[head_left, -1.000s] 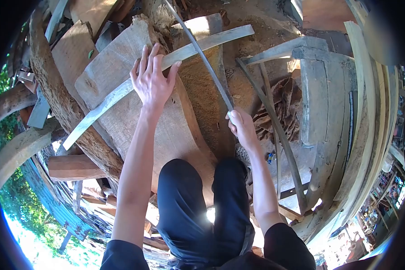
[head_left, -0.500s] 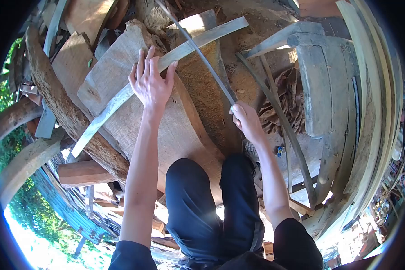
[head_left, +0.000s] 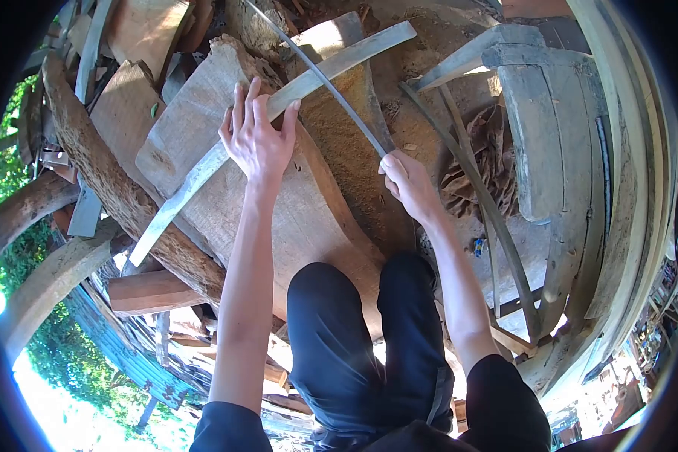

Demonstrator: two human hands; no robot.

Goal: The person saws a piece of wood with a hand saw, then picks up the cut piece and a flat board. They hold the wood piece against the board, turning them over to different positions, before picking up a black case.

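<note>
My left hand [head_left: 258, 142] presses on a long, pale wooden strip [head_left: 346, 62], its fingers spread over it and the thumb at the near edge. The strip lies aslant across a broad, thick wooden slab [head_left: 256, 218]. In my right hand [head_left: 407, 184] is the near end of a long, thin metal saw-like blade [head_left: 345, 107], closed in the fist; any handle is hidden. This blade crosses the strip to the right of my left hand. Its teeth cannot be made out from this angle.
Sawdust [head_left: 339, 143] covers the ground beyond the slab. A rough log [head_left: 102, 162] and several planks crowd the left. To the right stand a grey wooden frame [head_left: 531, 143], curved boards [head_left: 631, 166] and a crumpled brown cloth [head_left: 478, 162].
My right hand has moved slightly forward and left, sliding the blade farther across the strip. My left hand stays on the strip. The whole view has shifted a little.
</note>
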